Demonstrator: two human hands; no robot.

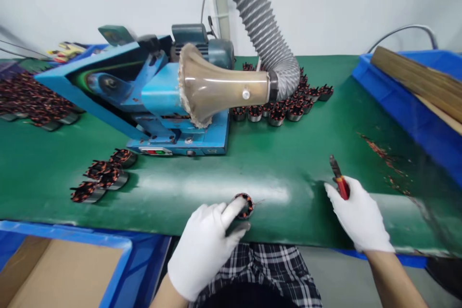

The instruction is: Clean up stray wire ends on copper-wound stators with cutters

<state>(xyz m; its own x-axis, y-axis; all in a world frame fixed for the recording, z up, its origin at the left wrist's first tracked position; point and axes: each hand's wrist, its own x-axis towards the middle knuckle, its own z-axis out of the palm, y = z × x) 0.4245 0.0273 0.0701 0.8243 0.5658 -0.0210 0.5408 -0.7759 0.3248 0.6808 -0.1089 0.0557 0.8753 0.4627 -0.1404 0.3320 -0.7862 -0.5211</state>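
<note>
Both hands wear white gloves. With the index finger and thumb of my left hand [205, 245], I hold a small motor stator [249, 206] with copper windings on the green table near its front edge. A thin wire end sticks out from its right side. Off to the right, my right hand [361, 214] is closed round the red handles of a pair of pliers [341, 183]. Their dark jaws point up and away from me, apart from the stator. Glove and handles hide whether the jaws are parted.
A blue grinding-type machine [180, 134] with a suction funnel [224, 84] and grey hose [260, 14] stands at the back. Stators [104, 173] sit left of centre, with more behind and far left. Wire scraps [382, 151] lie near a blue bin [407, 106].
</note>
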